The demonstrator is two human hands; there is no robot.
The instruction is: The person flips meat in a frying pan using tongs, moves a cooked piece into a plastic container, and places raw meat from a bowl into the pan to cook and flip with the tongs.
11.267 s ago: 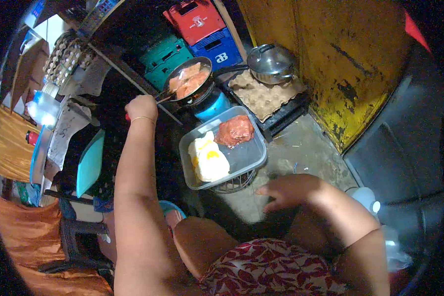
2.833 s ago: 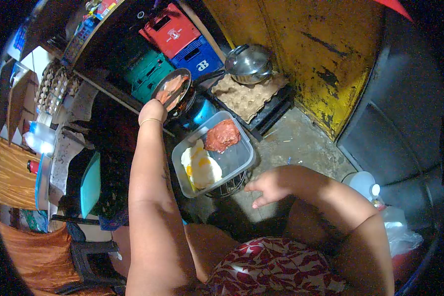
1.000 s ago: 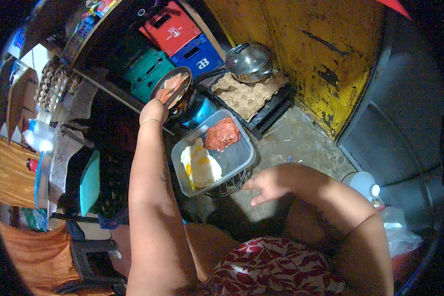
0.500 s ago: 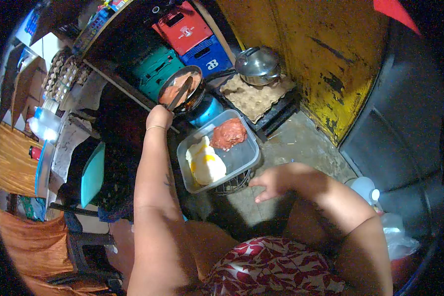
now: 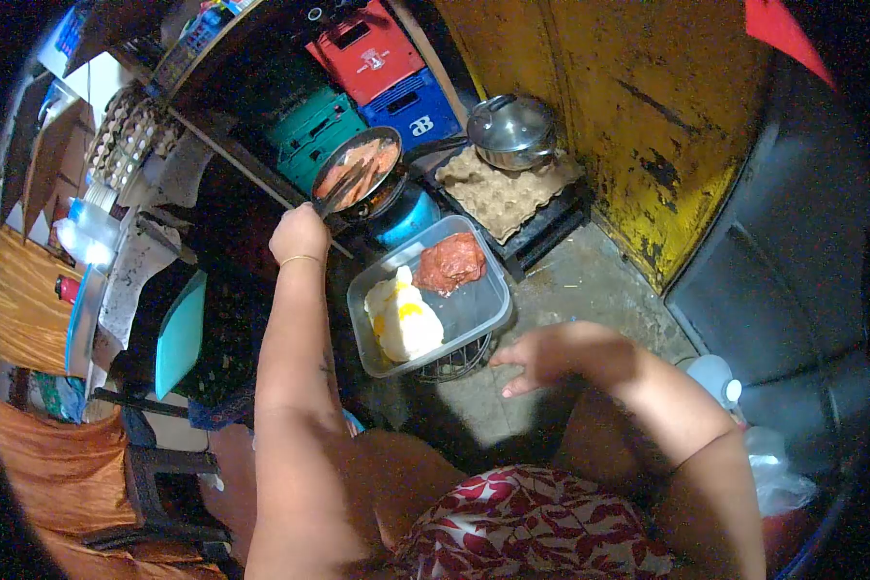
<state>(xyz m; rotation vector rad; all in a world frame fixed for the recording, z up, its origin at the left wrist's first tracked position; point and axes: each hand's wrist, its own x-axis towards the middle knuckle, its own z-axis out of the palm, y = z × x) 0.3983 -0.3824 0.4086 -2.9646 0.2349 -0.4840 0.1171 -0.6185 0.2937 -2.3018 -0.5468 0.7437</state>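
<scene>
Beyond my left hand (image 5: 300, 235), gripping a dark utensil (image 5: 350, 186), pink slices (image 5: 378, 157) in a pan (image 5: 398, 153), my right hand (image 5: 543, 358) open near the container (image 5: 475, 307) of eggs (image 5: 409, 331) and meat (image 5: 451, 263).

The crates are red (image 5: 364, 53), blue (image 5: 413, 111) and green (image 5: 317, 132); the red and blue ones carry white marks. The wall panel (image 5: 628, 106) is mustard yellow with dark blotches. Raw meat (image 5: 451, 262) shows deep pinkish red, the eggs (image 5: 406, 324) white with yellow yolks, the strips (image 5: 361, 166) orange-pink. The egg tray (image 5: 506, 191) is tan. Dark red leaves pattern the pale cloth (image 5: 541, 527). The curtain (image 5: 63, 464) is rusty orange.
</scene>
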